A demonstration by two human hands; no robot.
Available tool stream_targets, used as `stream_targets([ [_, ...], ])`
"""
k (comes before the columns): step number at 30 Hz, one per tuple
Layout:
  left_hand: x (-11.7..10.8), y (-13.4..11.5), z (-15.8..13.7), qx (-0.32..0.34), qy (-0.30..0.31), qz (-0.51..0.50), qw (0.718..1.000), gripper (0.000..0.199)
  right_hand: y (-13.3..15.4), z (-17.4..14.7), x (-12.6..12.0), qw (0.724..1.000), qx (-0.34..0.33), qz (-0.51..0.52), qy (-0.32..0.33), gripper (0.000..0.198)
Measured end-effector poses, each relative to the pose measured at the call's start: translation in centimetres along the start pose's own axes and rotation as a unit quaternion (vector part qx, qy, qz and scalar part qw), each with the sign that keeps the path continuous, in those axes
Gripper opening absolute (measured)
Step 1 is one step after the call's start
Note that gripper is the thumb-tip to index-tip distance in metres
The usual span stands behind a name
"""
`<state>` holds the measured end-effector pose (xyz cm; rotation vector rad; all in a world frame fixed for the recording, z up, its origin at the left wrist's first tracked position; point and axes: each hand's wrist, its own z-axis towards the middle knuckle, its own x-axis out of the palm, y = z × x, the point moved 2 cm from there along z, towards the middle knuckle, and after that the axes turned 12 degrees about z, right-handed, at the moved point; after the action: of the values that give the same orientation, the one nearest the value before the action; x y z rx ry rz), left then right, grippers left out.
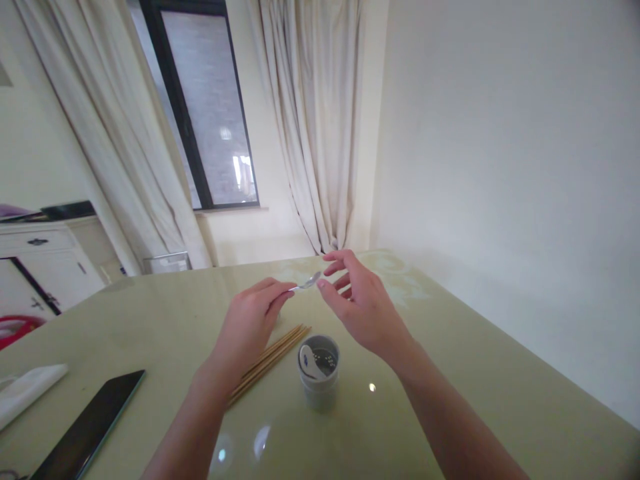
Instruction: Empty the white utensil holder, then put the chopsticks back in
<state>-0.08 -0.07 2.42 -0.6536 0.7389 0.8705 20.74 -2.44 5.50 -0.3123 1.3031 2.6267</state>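
Note:
Pinched in the fingers of my left hand (255,313) is a small metal spoon (309,281), its bowl pointing to the right. My right hand (363,303) is beside the spoon's bowl, fingers apart and curved; whether the thumb touches the bowl I cannot tell. Below and between the hands stands a grey cup (319,387) with holes in its bottom. A white ceramic spoon (311,363) with a blue mark leans inside it. Left of the cup, several wooden chopsticks (273,360) lie in a bundle, partly hidden by my left hand and forearm.
A dark tablet (93,423) lies at the left of the glossy green table (165,320), with a white object (30,393) farther left. A wall (525,200) runs along the right side. Behind are a curtain (320,120), a window (210,107) and a white cabinet (45,267).

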Motion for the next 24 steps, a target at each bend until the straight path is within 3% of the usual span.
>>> stream_targets([
  [5, 5.0, 5.3, -0.5, -0.124, 0.189, 0.089, 0.970, 0.027, -0.9, -0.5, 0.7, 0.978, 0.018, -0.160, 0.131, 0.034],
  [7, 7.0, 6.6, -1.1, -0.153, 0.230, 0.121, 0.953, 0.025, -1.2, -0.9, 1.0, 0.963, 0.017, -0.181, 0.198, 0.033],
  [10, 8.8, 7.5, -2.1, -0.171, 0.251, 0.145, 0.942, 0.024, -1.5, -1.4, 1.4, 0.938, 0.015, -0.198, 0.284, 0.022],
  [14, 9.6, 7.8, -2.8, -0.175, 0.268, 0.158, 0.934, 0.024, -1.8, -1.8, 2.1, 0.907, 0.013, -0.228, 0.354, 0.013],
  [24, 10.3, 7.5, -3.3, -0.177, 0.290, 0.163, 0.926, 0.021, -2.2, -2.0, 2.9, 0.890, 0.014, -0.259, 0.375, 0.016],
])
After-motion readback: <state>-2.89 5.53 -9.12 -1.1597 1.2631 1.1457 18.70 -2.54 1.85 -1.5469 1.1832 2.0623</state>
